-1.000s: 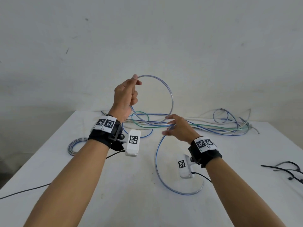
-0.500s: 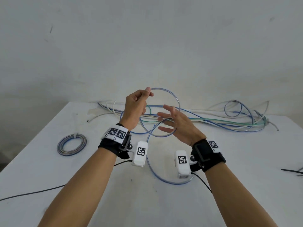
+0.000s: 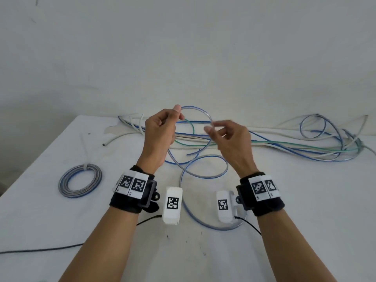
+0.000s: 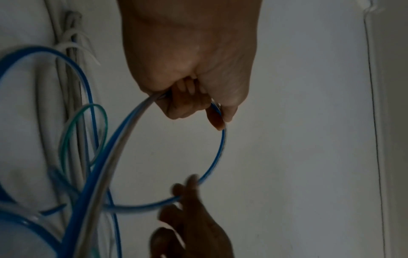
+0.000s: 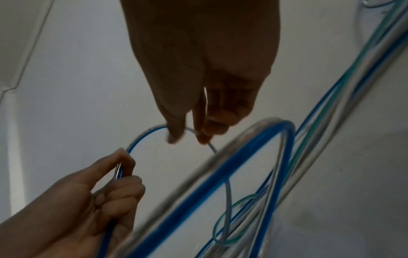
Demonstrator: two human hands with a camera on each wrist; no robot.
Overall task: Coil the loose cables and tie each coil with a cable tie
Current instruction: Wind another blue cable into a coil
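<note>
Both raised above the white table [image 3: 61, 231]: left hand [image 3: 159, 133] pinching the blue-striped clear cable loop [image 3: 200, 108], right hand [image 3: 232, 139] fingertips pinching its opposite side.

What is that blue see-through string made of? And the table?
The blue cable looks like soft clear plastic with a blue stripe: light passes through it, and it bends into smooth loops between the left hand and right hand. The table has a flat, matte white top, maybe painted or laminated board; I can't tell.
</note>
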